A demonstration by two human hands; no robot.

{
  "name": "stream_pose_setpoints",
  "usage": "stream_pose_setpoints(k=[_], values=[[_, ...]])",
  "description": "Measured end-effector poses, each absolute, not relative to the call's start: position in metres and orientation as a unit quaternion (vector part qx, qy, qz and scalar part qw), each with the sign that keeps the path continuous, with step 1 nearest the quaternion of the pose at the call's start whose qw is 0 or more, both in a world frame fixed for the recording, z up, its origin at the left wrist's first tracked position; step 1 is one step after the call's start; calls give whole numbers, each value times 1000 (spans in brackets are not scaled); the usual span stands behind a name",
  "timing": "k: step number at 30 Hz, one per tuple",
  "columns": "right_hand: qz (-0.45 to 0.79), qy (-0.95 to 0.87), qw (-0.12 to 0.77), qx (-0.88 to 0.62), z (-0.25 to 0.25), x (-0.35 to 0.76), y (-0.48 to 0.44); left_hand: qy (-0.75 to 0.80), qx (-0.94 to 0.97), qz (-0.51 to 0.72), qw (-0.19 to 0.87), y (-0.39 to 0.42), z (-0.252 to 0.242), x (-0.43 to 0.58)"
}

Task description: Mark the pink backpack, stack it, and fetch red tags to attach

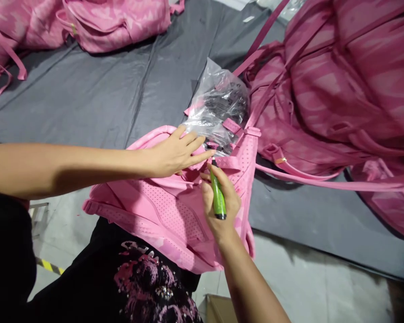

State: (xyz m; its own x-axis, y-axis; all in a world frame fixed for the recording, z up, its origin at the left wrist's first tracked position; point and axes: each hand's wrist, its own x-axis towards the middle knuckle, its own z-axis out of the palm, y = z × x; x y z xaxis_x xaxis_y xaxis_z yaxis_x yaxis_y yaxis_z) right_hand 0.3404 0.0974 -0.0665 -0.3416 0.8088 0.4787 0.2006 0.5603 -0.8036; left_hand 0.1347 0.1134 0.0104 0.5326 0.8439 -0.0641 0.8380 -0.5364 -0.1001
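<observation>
The green marker (218, 195) stands nearly upright in the right hand (220, 206), fingers wrapped around its barrel, its dark tip pointing up toward a small pink tab at the top of the pink backpack (168, 211). What the tip meets is hard to make out, since the fingertips of the left hand (175, 152) crowd the same spot. That left hand lies flat and spread on the backpack's upper edge, just above and left of the marker, pressing fabric down without closing around anything. The backpack rests against the person's lap, its perforated back panel facing up; its lower part is hidden behind the black printed shirt (144, 282).

Just beyond the marker tip, a clear plastic bag (218, 103) holds something dark that the crinkled film blurs. To the right of the grip a heap of pink backpacks (340, 80) runs out of view, and more (114, 20) are cut off at the top left, all on a grey sheet (104, 94).
</observation>
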Motion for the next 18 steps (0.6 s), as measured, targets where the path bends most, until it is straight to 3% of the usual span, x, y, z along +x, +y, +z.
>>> stream_pose_setpoints(k=[10, 14, 18], values=[[34, -844, 432, -316, -64, 353, 101, -511, -857, 63, 26, 120, 5, 136], [34, -856, 405, -320, -53, 339, 111, -529, -844, 78, 41, 119, 5, 139], [37, -867, 288, -405, -44, 315, 126, -557, -825, 83, 43, 120, 5, 140]])
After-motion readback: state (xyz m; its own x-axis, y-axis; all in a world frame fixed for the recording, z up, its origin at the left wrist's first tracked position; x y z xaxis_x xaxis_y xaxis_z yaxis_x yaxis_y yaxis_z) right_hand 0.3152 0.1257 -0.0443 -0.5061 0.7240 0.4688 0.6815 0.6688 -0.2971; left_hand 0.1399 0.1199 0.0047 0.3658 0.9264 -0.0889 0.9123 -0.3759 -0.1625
